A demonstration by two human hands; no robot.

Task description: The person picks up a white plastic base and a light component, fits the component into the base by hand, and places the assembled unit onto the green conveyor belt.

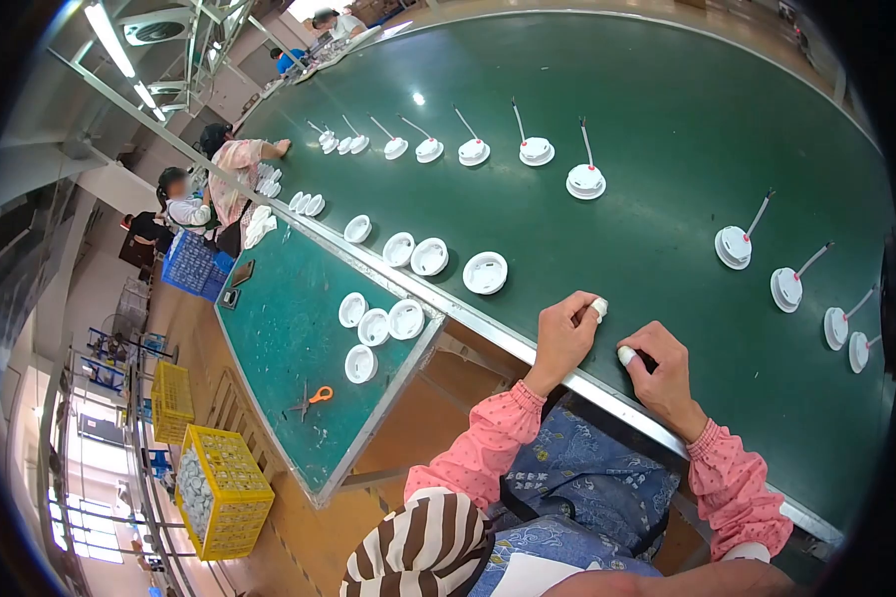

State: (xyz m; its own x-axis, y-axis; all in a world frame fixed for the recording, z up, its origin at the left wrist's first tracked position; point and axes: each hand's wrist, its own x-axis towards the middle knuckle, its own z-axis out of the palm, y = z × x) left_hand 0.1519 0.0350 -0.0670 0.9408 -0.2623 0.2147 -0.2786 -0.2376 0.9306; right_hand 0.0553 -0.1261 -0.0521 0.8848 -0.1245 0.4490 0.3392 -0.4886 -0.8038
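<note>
My left hand (564, 338) is above the near edge of the green conveyor belt (647, 259), its fingers curled in, with a white covering on a fingertip. My right hand (664, 373) rests on the belt beside it, loosely closed, the thumb wrapped in white. I see nothing held in either hand. Closest to my left hand is a white round lamp housing (485, 273), open side up. Farther across the belt stands a row of white round lamp units with upright wires, among them one unit (585, 181) ahead and another (734, 247) to the right.
A green side table (299, 298) adjoins the belt at left, holding several white housings (373, 326) and orange-handled scissors (320, 395). Yellow crates (231, 497) stand on the floor. A person in a pink top (237, 164) reaches over the belt farther along.
</note>
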